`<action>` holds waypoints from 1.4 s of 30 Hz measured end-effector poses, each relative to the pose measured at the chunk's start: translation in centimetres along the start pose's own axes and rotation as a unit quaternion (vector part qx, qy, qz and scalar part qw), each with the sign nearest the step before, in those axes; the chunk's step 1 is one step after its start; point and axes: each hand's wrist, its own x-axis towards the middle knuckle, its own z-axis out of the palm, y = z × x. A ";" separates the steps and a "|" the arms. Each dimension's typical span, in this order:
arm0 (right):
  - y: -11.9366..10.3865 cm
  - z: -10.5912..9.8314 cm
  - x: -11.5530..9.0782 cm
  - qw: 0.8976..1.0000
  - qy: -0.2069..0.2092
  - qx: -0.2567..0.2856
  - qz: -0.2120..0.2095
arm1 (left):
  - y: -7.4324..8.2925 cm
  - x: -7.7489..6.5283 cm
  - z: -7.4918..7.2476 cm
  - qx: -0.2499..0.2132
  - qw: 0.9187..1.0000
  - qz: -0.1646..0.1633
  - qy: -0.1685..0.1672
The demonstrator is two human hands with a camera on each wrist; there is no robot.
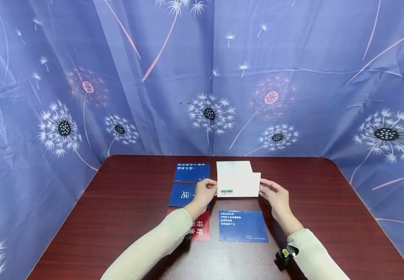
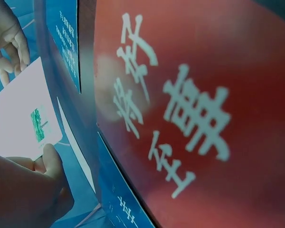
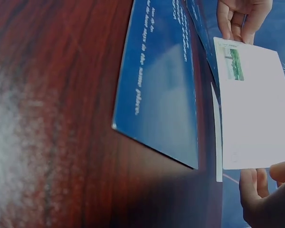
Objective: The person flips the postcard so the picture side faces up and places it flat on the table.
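A white postcard (image 1: 240, 184) with a small green printed picture is held up between both hands over the back of the table. My left hand (image 1: 204, 194) pinches its left edge between thumb and fingers. At the opposite edge, the fingers and thumb of my right hand (image 1: 277, 198) pinch the same card. Behind and below it lies a second white card (image 1: 233, 166), partly covered in the head view; only a thin strip of this white card (image 3: 217, 137) shows in the right wrist view. Both wrist views show the held card tilted up from the table.
Left of the white cards, a column holds a blue card (image 1: 191, 173), another blue card (image 1: 181, 196) and a red card (image 1: 202, 229), partly behind my left arm. One more blue card (image 1: 243, 226) with white writing lies nearer me. Dandelion-patterned curtains (image 1: 163, 116) surround the dark red table (image 1: 125, 194).
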 end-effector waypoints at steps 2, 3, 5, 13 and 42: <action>0.0 0.1 0.0 1.000 -0.001 0.010 -0.003 | 0.1 0.0 0.0 0.002 1.000 -0.003 0.005; 0.1 0.1 0.0 1.000 -0.001 0.015 -0.006 | 0.1 0.0 0.0 0.003 1.000 -0.004 0.007; 0.1 0.1 0.0 1.000 -0.003 0.026 -0.013 | 0.1 0.0 0.0 0.005 1.000 -0.001 0.014; 0.5 0.2 -0.2 0.998 -0.004 0.055 -0.038 | -0.4 0.3 0.1 -0.035 0.999 0.007 0.019; 0.6 0.3 0.1 0.995 0.020 0.100 -0.003 | -0.3 0.4 -0.5 -0.036 0.999 0.002 0.005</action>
